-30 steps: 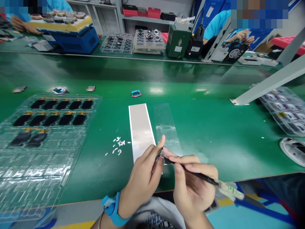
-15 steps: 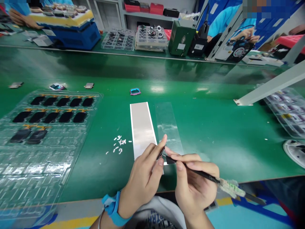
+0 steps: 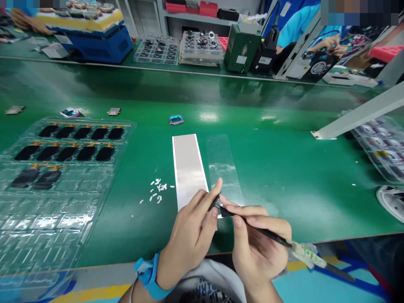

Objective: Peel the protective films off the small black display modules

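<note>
My left hand, with a blue band on the wrist, is closed around a small thin dark piece. Most of that piece is hidden by the fingers. In a pen-like grip, my right hand holds a slim black-handled tool with tape wound round its rear part. The tool's tip meets or nearly meets the dark piece; I cannot tell which. Beneath the hands lie a long white-edged strip and a clear film strip. Small white scraps are scattered left of them.
A clear tray holding several black screens fills the left. A small purple-rimmed frame lies beyond the strips. At right are a slanted white post and another parts tray. Co-workers' hands show across the bench.
Both hands keep nearly the same pose, with the tool still at the dark piece. The view has shifted slightly.
</note>
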`<state>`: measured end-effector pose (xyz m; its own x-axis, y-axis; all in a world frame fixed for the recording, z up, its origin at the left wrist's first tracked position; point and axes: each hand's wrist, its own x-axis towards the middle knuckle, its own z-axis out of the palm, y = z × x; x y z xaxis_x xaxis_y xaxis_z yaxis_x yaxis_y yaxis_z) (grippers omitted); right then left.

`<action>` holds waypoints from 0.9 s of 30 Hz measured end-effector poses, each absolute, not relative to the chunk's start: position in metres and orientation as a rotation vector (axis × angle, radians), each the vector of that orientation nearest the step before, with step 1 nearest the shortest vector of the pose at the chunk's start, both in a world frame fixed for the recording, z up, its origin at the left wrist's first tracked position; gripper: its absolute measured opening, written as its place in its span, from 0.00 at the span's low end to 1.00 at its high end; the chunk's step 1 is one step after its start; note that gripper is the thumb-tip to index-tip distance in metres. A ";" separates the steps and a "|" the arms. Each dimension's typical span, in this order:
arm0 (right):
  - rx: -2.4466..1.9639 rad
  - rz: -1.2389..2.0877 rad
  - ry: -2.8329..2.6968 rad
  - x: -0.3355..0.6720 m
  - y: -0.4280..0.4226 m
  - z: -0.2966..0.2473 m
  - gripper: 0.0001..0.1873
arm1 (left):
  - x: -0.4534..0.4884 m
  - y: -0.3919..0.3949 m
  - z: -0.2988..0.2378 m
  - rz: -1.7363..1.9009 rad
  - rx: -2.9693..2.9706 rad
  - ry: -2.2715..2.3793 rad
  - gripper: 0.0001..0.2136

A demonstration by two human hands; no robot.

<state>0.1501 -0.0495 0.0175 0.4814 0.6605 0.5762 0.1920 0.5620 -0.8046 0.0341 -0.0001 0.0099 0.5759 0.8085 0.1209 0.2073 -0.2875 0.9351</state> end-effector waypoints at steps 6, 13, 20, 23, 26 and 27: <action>-0.990 0.371 -1.081 0.151 -0.050 0.017 0.19 | 0.032 -0.003 0.010 0.763 1.788 0.811 0.23; -1.009 0.374 -1.079 0.152 -0.051 0.017 0.17 | 0.033 -0.001 0.011 0.760 1.804 0.827 0.23; -1.000 0.388 -0.911 0.158 -0.050 0.022 0.12 | 0.031 -0.001 0.012 0.721 1.904 0.879 0.22; -1.034 0.292 -0.872 0.176 -0.048 0.019 0.11 | 0.021 -0.004 0.037 0.736 2.003 0.915 0.21; -1.123 0.238 -0.869 0.199 -0.042 0.013 0.11 | 0.024 0.012 0.076 0.824 2.148 1.008 0.13; -1.150 0.246 -0.868 0.206 -0.039 0.012 0.11 | 0.030 0.026 0.087 0.865 2.191 1.057 0.10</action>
